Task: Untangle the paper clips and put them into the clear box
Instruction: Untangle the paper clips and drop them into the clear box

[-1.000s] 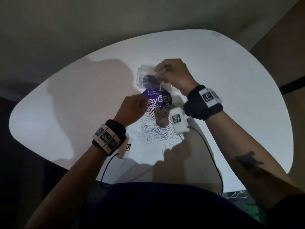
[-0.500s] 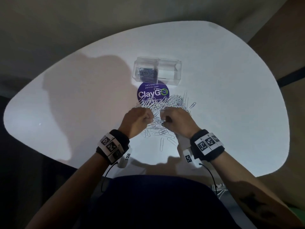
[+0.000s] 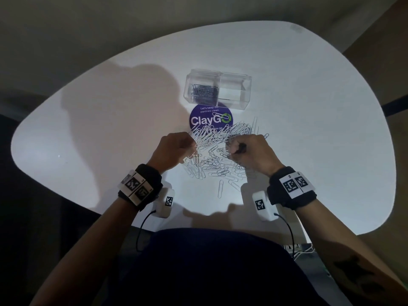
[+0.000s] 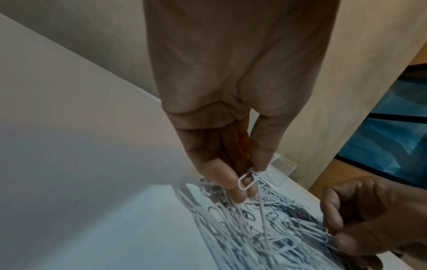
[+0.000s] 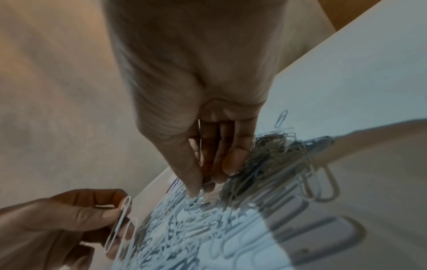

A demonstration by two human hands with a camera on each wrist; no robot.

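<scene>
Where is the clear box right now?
In the head view, the clear box sits on the white table, centre, just beyond the purple ClayGo sticker and the paper clip pile.

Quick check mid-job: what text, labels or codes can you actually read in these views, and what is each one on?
"Let's keep our pantries clean": round purple sticker on the white table, top lines.
"ClayGo": same sticker, large white letters with a green ring as the last letter.
"you go": sticker's bottom line, the rest hidden under the paper clips.
Wrist bands and wrist cameras: square black-and-white marker codes only; tiny characters beside them are too small to read.
</scene>
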